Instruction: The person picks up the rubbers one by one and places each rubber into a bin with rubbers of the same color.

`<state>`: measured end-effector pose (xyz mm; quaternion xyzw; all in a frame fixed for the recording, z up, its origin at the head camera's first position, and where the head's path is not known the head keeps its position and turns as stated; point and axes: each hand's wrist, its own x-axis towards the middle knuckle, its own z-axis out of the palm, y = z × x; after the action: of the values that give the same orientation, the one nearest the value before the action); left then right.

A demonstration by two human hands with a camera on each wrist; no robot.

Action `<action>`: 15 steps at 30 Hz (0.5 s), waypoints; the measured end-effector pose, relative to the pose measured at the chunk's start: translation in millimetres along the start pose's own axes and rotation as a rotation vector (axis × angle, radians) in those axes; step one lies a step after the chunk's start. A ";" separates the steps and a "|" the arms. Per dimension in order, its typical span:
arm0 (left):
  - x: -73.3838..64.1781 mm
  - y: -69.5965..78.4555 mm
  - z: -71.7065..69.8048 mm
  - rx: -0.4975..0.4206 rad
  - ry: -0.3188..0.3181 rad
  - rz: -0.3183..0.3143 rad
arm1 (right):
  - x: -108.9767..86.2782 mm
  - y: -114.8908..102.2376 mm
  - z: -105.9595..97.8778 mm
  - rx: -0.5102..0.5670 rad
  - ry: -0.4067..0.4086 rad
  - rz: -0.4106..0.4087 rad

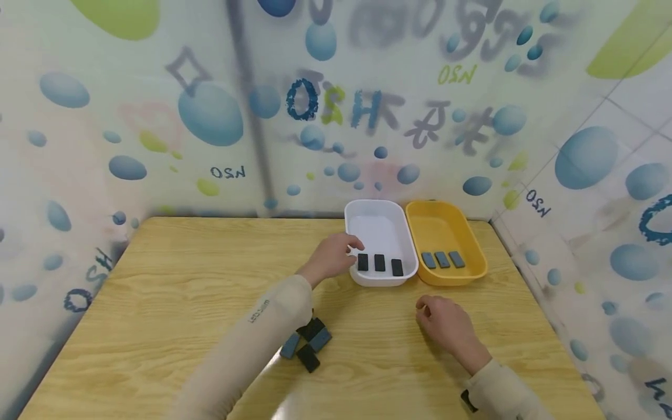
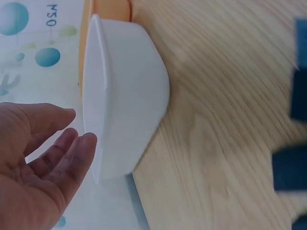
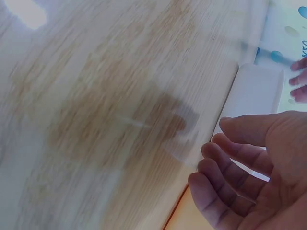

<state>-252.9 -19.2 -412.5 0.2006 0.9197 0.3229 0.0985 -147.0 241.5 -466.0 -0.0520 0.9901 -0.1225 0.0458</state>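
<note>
My left hand (image 1: pixel 332 255) hovers at the left rim of a white bin (image 1: pixel 380 230). In the left wrist view its thumb and fingers (image 2: pixel 79 158) are parted with nothing between them. Three black blocks (image 1: pixel 380 262) lie in a row at the near end of that bin. The yellow bin (image 1: pixel 438 227) beside it holds three blue-grey blocks (image 1: pixel 442 259), also in a row. Over the table in front of the yellow bin is my right hand (image 1: pixel 448 326), loosely curled and holding nothing.
Several loose blocks, black (image 1: pixel 308 357) and blue-grey (image 1: pixel 290 346), lie on the wooden table (image 1: pixel 189 274) near my left forearm, which partly covers them. Behind the bins stands a patterned wall covering (image 1: pixel 336 116), and another wall (image 1: pixel 593 245) runs along the right.
</note>
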 end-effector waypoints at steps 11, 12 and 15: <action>-46.5 -43.1 -27.7 0.158 0.005 0.076 | 5.3 -11.1 2.1 -0.010 -0.034 -0.007; -51.3 -46.3 -29.0 0.162 0.004 0.089 | 5.2 -12.7 1.9 -0.011 -0.034 -0.008; -65.5 -55.3 -32.1 0.165 -0.016 0.117 | 5.3 -17.5 1.5 -0.009 -0.032 -0.018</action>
<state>-220.8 -104.7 -419.3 0.2638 0.9291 0.2497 0.0699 -150.5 223.7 -463.6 -0.0630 0.9892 -0.1175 0.0604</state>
